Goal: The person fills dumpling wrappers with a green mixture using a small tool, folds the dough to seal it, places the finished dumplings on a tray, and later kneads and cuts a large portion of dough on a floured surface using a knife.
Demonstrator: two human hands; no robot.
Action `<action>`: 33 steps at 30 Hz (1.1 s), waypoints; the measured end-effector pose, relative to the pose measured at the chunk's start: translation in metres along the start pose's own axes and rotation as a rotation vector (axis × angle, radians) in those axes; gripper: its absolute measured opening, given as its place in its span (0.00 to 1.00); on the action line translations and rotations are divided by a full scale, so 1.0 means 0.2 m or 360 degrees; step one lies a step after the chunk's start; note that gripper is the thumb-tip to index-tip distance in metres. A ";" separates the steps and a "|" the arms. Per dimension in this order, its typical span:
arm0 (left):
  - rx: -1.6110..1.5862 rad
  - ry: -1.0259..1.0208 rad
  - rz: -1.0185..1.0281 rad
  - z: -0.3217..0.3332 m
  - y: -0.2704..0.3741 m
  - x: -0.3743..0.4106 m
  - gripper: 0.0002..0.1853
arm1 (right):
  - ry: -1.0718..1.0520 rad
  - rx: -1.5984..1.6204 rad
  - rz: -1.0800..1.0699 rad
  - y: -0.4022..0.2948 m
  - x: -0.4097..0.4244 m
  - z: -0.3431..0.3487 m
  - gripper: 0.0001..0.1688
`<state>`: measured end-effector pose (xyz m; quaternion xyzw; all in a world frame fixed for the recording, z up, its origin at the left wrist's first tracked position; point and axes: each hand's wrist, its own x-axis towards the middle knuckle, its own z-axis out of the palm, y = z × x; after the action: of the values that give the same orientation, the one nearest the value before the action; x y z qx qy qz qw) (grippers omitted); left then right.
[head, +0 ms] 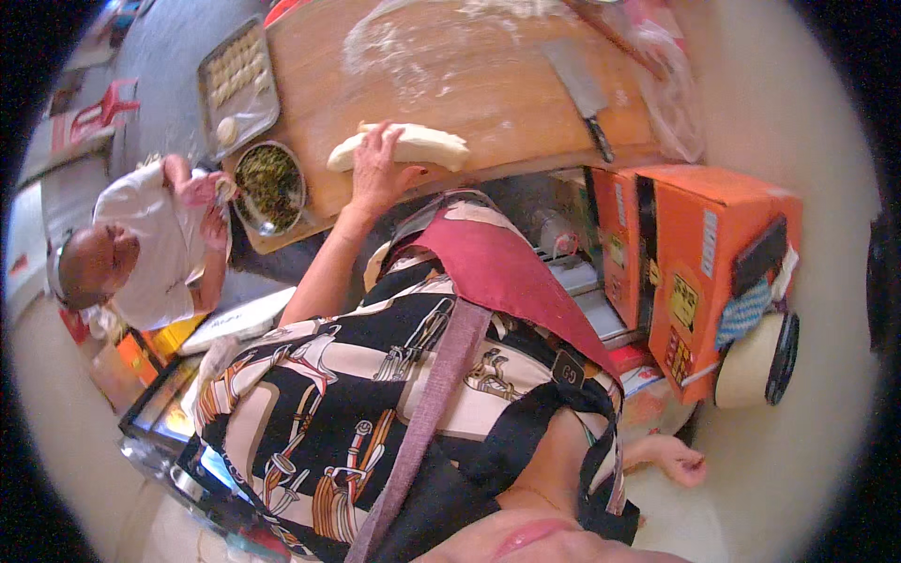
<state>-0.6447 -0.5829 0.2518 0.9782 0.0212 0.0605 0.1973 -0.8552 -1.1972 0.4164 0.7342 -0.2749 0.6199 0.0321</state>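
Note:
On the wooden work table [486,91] lies a thick roll of pale dough [429,144] near the front edge. My left hand [378,165] is wrapped over its left part, fingers across the top and thumb on the near side. The roll's right end looks rough and cut. My right hand [679,461] hangs low at my right side, away from the table, with fingers curled; whether it holds anything cannot be made out. A cleaver [581,84] lies flat to the right of the dough, its dark handle towards me.
Flour [394,56] dusts the table's far side. A bowl of chopped green filling [271,186] and a metal tray [243,123] with rows of small dough pieces stand left. Beside them a co-worker [162,239] holds a piece of dough. Orange boxes [704,267] are at right.

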 end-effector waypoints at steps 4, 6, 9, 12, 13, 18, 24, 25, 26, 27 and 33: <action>0.0462 -0.0255 -0.0211 0.21 -0.45 0.36 0.54 | -0.0465 0.0932 -0.0358 -1.29 -0.30 0.92 0.12; 0.0248 -0.0255 -0.0058 0.25 -0.67 0.43 0.54 | -0.1705 0.1373 -0.0361 -1.84 -0.64 1.02 0.17; 0.0026 -0.0303 -0.0095 0.26 -0.78 0.51 0.48 | -0.2816 0.1608 -0.0467 -2.24 -1.38 1.10 0.22; 0.0077 -0.0272 -0.0112 0.48 -0.79 0.44 0.36 | -0.2823 0.1974 -0.0695 -2.34 -1.95 1.21 0.17; 0.0134 -0.0256 -0.0070 0.51 -0.78 0.44 0.32 | -0.2881 0.2028 -0.0738 -2.40 -2.04 1.25 0.19; -0.0031 0.0109 -0.0108 0.55 -0.60 0.18 0.36 | -0.3205 0.2324 -0.1460 -2.58 -2.42 1.35 0.24; -0.0041 0.0188 -0.0319 0.67 -0.44 0.04 0.36 | -0.2609 0.2094 -0.2481 -2.82 -2.41 1.82 0.30; -0.0058 0.0188 -0.0322 0.68 -0.43 0.05 0.36 | -0.2608 0.1979 -0.2304 -2.83 -2.40 1.95 0.32; -0.0086 0.0181 -0.0314 0.68 -0.41 0.06 0.36 | -0.2337 0.1793 -0.2091 -2.81 -2.47 2.12 0.33; -0.0113 0.0178 -0.0341 0.70 -0.36 0.06 0.35 | -0.2069 0.1597 -0.1891 -2.74 -2.55 2.24 0.34; -0.0164 0.0247 -0.0511 0.71 -0.22 0.07 0.37 | -0.2255 0.2237 -0.2395 -2.28 -2.41 1.97 0.31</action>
<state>-0.6144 -0.5957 0.1063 0.9433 0.1889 0.1045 0.2521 -0.3394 -0.7899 0.0126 0.7394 0.6462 -0.0709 -0.1754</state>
